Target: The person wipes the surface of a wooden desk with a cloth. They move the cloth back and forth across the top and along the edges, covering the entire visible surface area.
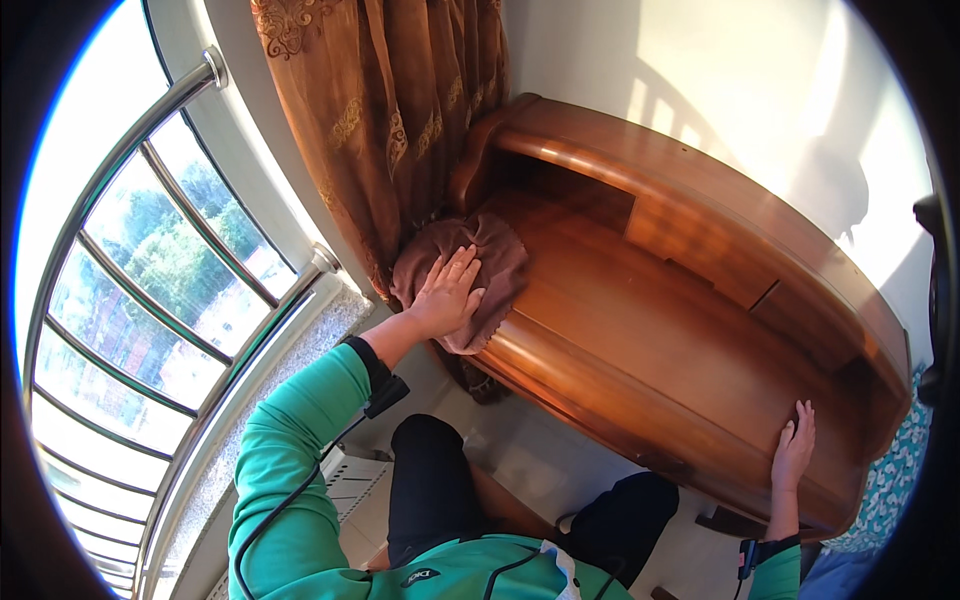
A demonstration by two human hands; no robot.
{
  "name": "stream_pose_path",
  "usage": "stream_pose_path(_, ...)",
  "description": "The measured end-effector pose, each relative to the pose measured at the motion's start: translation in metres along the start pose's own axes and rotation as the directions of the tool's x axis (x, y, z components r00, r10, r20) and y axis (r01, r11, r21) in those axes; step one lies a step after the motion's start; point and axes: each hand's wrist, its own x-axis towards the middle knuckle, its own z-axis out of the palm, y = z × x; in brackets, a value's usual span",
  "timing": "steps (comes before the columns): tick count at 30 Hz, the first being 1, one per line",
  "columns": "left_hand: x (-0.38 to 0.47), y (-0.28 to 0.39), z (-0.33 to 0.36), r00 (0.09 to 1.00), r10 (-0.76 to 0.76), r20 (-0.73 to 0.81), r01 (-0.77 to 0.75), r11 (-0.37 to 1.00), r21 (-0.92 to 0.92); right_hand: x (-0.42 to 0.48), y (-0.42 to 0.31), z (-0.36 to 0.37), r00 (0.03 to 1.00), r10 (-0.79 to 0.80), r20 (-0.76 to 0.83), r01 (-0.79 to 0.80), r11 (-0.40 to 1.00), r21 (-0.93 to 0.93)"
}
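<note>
My left hand (448, 296) lies flat on a crumpled brown cloth (499, 251), its fingers stretched out and the thumb apart. The cloth is spread over the left end of a reddish-brown wooden desk (600, 319), by the curtain, and hangs a little over the front edge. Toward the desk's right end, my right hand (795, 446) rests near the front edge with nothing in it. Its fingers point away from me and the thumb stands apart. Part of the right forearm is cut off at the bottom of the view.
A raised wooden shelf (697, 202) with compartments runs along the desk's back. Brown patterned curtains (390, 112) hang against its left end. On the left, a metal railing (112, 161) guards the window above a speckled stone sill (262, 405). Patterned teal fabric (885, 480) lies beyond the right end.
</note>
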Motion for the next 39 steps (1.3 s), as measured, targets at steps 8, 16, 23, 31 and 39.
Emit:
stream_pose_path(8,0.081,0.003,0.007,0.986,0.012,0.168,-0.021,0.999,0.05,-0.001,-0.006,-0.007,1.0,-0.001,0.004,0.001,1.0,0.011)
stream_pose_path(16,0.182,0.024,0.022,0.932,-0.256,0.255,0.26,0.965,0.021,-0.002,-0.008,-0.009,1.0,0.019,0.014,-0.019,1.0,0.007)
stream_pose_path(23,0.146,0.098,0.023,0.965,0.082,0.249,-0.084,0.996,0.001,0.001,-0.005,-0.006,1.0,0.012,0.015,-0.012,1.0,0.022)
stream_pose_path(31,0.039,0.148,0.011,0.913,0.407,-0.026,-0.408,0.908,-0.099,0.002,-0.002,-0.004,1.0,0.017,0.012,-0.017,1.0,0.025)
stream_pose_path(39,0.009,0.014,-0.005,0.984,0.009,-0.175,-0.007,1.0,0.013,0.001,-0.001,-0.008,1.0,0.015,0.024,-0.016,0.998,0.06)
